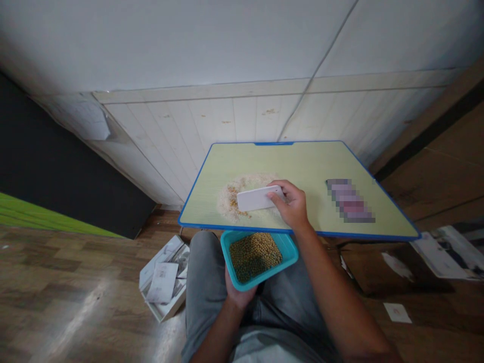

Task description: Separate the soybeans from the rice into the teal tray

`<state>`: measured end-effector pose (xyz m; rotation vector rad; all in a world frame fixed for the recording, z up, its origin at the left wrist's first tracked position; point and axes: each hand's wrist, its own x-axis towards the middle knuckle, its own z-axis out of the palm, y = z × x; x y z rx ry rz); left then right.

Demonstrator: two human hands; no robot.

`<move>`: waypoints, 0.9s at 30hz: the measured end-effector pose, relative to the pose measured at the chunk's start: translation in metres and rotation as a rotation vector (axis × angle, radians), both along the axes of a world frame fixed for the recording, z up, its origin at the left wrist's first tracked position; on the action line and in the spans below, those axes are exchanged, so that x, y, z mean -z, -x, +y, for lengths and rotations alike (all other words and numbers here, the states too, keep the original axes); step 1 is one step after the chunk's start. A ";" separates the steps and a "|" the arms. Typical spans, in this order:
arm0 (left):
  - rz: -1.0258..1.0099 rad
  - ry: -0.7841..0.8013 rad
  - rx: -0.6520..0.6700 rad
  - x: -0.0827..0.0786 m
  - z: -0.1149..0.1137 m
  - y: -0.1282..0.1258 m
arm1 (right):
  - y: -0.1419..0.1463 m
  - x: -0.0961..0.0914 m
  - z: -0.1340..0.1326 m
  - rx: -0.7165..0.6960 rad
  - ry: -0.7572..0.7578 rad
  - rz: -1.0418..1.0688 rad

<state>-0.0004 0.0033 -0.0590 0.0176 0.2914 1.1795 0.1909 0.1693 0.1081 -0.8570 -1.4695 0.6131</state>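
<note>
My right hand [291, 204] is closed on a flat white card [257, 198], held over a pile of white rice mixed with yellowish beans [236, 199] on the small green table with a blue rim [295, 233]. My left hand [239, 293] grips from below a teal rectangular tray [291, 254] just under the table's near edge, above my lap. The tray holds a layer of yellow-green beans [255, 254]. The card's lower edge rests in the pile.
A blurred pink-grey rectangular item [351, 200] lies on the table's right side. An open box of papers [164, 282] sits on the wooden floor at left. Cardboard and papers [446, 254] lie at right. A white panelled wall stands behind the table.
</note>
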 end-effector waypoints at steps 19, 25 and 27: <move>0.029 0.024 -0.008 0.011 -0.003 0.003 | -0.002 -0.009 -0.006 0.004 0.048 0.050; 0.009 0.004 0.002 0.008 -0.002 0.004 | -0.003 -0.009 -0.007 -0.004 0.057 0.039; 0.011 0.000 0.013 0.010 -0.001 0.005 | -0.004 -0.009 -0.007 -0.006 0.055 0.036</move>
